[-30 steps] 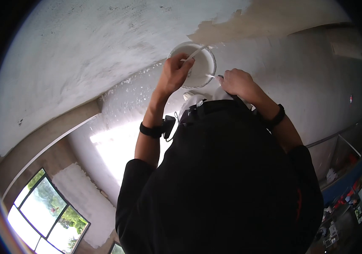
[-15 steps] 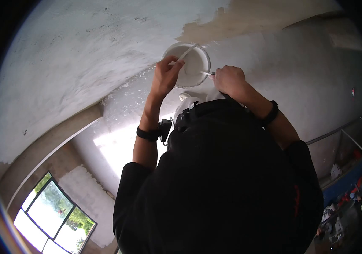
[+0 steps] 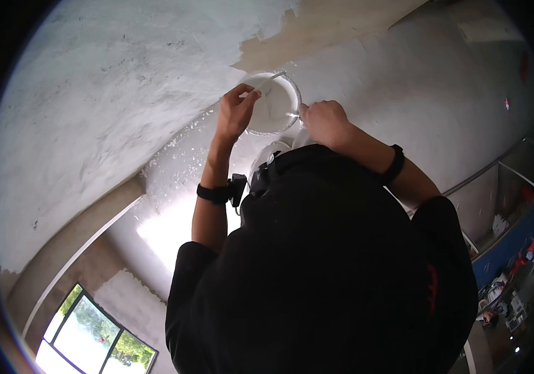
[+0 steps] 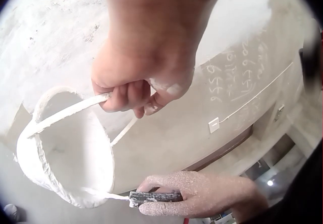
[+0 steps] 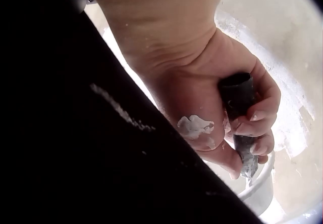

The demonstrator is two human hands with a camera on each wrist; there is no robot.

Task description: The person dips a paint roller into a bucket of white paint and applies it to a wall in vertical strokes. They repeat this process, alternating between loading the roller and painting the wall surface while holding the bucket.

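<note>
A white bucket (image 3: 298, 100), coated with wet white paste, shows below the hands in the head view. My left hand (image 3: 236, 115) grips its white bail handle (image 4: 70, 114) with curled fingers, above the opening. Just outside the rim, my right hand (image 3: 326, 121) holds a putty knife (image 4: 156, 197) by its black handle. Its light, narrow-looking blade reaches over the rim into the bucket in the left wrist view. White paste spots the right palm (image 5: 194, 125), and fingers wrap the handle in the right wrist view. The blade's far end is hidden.
Beside the bucket rises a wall (image 3: 111, 106), partly coated white and partly bare brown. White splashes dot the floor (image 3: 179, 140) along its foot. A railing (image 3: 466, 181) runs at the right, with clutter beyond it. A window (image 3: 92, 330) lies lower left.
The head view has shifted, so bucket and hands appear farther left. My right hand now appears closer to the bucket's rim. Both hands keep their holds.
</note>
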